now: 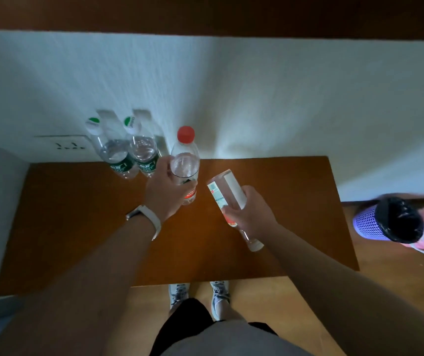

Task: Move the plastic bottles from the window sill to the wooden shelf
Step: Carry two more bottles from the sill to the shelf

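Two clear bottles with green labels and white caps, one beside the other, stand at the back of the wooden shelf against the wall. My left hand grips a red-capped clear bottle that stands upright right of them. My right hand holds a fourth clear bottle tilted over the shelf, its base pointing up and away, its neck and cap toward me.
A wall socket plate sits left of the bottles. A purple mesh bin with a black liner stands on the floor at right, a pink bag beside it. My shoes show below the shelf's front edge.
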{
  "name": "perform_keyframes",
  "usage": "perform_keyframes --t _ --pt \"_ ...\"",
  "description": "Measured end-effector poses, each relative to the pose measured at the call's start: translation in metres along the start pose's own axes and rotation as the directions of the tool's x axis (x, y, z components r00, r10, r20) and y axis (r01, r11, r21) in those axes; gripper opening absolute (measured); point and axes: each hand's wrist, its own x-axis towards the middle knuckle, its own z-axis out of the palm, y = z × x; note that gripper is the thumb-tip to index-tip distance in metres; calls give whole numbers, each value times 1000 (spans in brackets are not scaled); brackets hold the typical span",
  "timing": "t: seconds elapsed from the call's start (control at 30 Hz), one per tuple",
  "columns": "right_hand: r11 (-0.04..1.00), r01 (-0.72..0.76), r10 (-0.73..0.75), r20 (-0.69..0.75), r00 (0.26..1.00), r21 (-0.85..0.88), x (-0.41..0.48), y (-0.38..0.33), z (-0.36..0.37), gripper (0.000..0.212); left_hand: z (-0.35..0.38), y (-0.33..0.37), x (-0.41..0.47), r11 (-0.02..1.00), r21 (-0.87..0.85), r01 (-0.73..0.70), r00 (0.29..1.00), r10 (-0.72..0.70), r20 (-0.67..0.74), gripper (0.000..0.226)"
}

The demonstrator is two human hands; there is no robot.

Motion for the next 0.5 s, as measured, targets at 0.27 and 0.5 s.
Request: perform_keyframes --t 0.27,0.5 --pt "998 31 -32 -19 999 -58 26 18 12 63 19 -2 18 996 83 -32 997 38 -72 53" --pt "988 56 -63 -44 997 -141 35 15 15 70 23 6 42 997 14 -78 991 79 -110 51"
